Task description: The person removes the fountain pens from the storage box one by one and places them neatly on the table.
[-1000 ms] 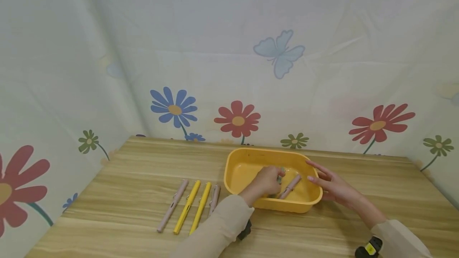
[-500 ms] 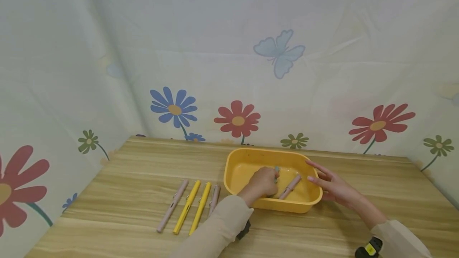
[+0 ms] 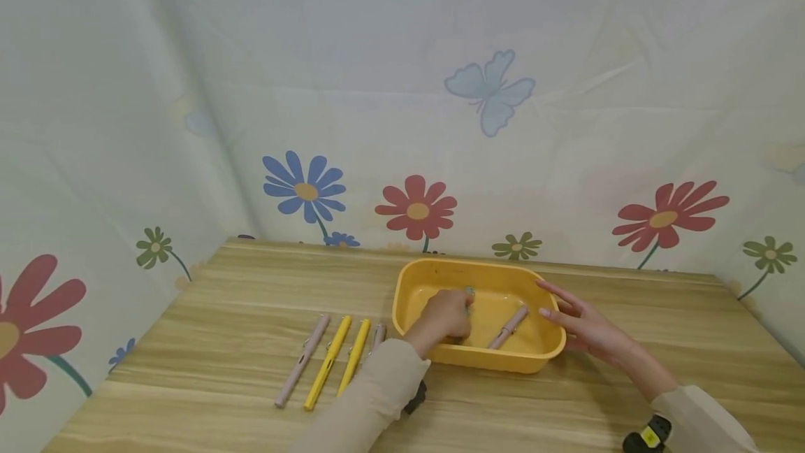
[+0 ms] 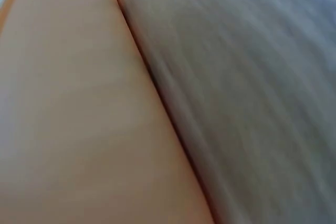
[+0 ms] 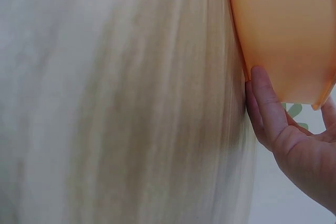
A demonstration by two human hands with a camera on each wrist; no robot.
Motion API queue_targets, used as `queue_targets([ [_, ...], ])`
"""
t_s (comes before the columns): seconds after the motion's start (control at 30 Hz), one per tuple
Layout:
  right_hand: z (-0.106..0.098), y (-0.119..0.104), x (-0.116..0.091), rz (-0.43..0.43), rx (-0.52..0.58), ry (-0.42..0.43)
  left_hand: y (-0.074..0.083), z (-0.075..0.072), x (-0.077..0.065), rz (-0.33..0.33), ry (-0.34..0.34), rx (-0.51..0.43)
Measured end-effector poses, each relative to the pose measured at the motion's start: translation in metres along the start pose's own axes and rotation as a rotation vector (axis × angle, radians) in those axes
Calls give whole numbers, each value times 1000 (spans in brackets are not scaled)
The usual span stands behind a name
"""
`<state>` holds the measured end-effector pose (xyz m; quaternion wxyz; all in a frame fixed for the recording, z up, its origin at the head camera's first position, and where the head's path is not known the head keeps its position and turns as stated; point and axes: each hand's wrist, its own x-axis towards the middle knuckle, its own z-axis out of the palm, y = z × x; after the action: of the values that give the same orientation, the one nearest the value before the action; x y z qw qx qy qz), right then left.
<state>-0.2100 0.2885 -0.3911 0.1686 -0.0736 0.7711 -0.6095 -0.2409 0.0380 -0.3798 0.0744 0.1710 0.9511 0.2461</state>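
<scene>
The left hand (image 3: 445, 316) has its fingers curled on a greenish item (image 3: 469, 291) (mostly hidden) inside the yellow bin (image 3: 516, 362). The right hand's (image 3: 585, 327) fingers are straight and apart, touching the bin's right end. A mauve pen (image 3: 508, 327) slants inside the bin's right half. Left of the bin, four pens (image 3: 328, 363), mauve and yellow, line the surface (image 3: 207, 299).

My sleeves (image 3: 374, 393) are beige. I see an orange-yellow box (image 3: 497, 361), a mauve pen (image 3: 508, 327) inside, yellow pens (image 3: 328, 363) and mauve ones (image 3: 302, 361) left of it, streaky tan tabletop (image 3: 503, 414) beneath, flower-printed pale cloth (image 3: 377, 117) behind.
</scene>
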Motion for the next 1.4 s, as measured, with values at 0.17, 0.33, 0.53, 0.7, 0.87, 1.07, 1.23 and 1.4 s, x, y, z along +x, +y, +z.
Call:
queue_targets([
  [0.17,0,0,0,0,2,1,-5,-5,-2,-15,10,24],
  [0.33,0,0,0,0,3,0,-8,-7,-2,-29,17,8],
  [0.53,0,-1,0,1,1,2,-7,-8,-3,-48,23,35],
  [0.7,0,-1,0,2,0,4,-7,-8,-3,-69,27,41],
  [0.87,0,-1,0,8,2,4,-8,-10,-5,-69,46,26],
  [1.07,0,0,0,8,4,3,-10,-14,-4,-57,56,-23],
  [1.23,-1,1,1,10,4,5,-10,-19,-4,-57,32,-120],
  [1.4,0,0,1,15,8,7,-9,-27,-7,-40,-4,-223],
])
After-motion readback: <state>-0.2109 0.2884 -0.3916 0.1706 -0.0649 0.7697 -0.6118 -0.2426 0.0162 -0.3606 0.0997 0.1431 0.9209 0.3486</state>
